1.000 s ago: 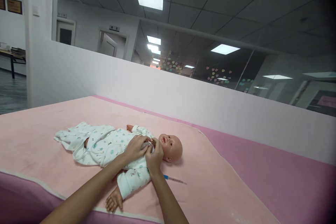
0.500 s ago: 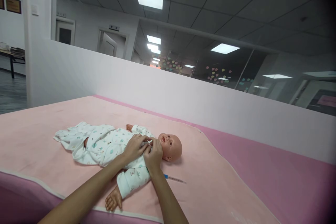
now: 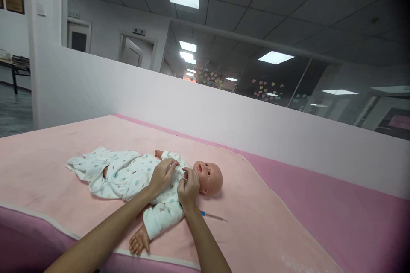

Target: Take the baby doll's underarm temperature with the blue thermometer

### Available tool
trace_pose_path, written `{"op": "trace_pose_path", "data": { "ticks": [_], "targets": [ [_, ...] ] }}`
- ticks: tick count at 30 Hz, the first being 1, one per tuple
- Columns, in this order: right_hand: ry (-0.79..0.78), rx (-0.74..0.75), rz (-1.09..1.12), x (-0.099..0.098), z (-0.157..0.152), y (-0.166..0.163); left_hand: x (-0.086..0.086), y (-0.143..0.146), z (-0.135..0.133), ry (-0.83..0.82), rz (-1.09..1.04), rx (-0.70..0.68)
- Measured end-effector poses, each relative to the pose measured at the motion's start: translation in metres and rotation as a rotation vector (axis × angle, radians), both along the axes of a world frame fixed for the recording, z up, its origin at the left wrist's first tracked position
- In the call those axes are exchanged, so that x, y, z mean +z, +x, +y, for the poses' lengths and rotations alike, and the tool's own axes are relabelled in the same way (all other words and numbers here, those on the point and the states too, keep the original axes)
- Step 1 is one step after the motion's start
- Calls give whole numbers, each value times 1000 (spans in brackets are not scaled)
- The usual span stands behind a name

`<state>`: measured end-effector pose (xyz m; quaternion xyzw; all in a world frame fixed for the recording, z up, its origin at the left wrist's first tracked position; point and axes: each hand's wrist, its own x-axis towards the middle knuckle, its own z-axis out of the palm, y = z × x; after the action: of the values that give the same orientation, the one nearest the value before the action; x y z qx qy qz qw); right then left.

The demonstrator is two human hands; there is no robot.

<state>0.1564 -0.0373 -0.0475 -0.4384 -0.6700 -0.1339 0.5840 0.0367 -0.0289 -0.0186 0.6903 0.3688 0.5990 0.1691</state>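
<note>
A baby doll [image 3: 209,177] lies on its back, its head to the right, in a white printed baby garment [image 3: 128,175]. Over the chest, my left hand [image 3: 162,175] is closed with its fingertips pressed together; whatever they hold is too small to make out. My right hand [image 3: 188,187], beside the doll's chin, is closed in a pinch with a bit of white tie at its fingertips. A small gap lies between the two hands. By my right wrist, a thin clear thermometer-like stick with a blue end [image 3: 213,216] lies on the mat.
The doll rests on a pale pink mat [image 3: 272,230] with a white edge, over a darker pink padded surface [image 3: 307,192]. A low white wall [image 3: 192,106] runs behind, with glass above it. The doll's near arm [image 3: 141,239] reaches the mat's front edge.
My hands have drawn apart over the doll's chest, the left moving slightly up and away. White tie ends seen between the fingers earlier are now mostly out of sight.
</note>
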Motion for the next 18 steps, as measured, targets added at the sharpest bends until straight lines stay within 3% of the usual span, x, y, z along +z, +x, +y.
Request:
{"op": "trace_pose_path", "data": {
  "ticks": [5,7,10,13,18],
  "targets": [
    [53,39,116,-2,1,1,4,-12,8,-75,-326,73],
    [55,40,170,-2,2,2,4,-17,11,-99,-238,46],
    [27,31,228,-3,3,2,3,-22,14,-101,55,-12],
    [13,29,238,-3,4,3,3,-22,14,-28,291,26],
    [17,28,230,-5,6,3,4,-24,16,17,401,-41]
  ]
}}
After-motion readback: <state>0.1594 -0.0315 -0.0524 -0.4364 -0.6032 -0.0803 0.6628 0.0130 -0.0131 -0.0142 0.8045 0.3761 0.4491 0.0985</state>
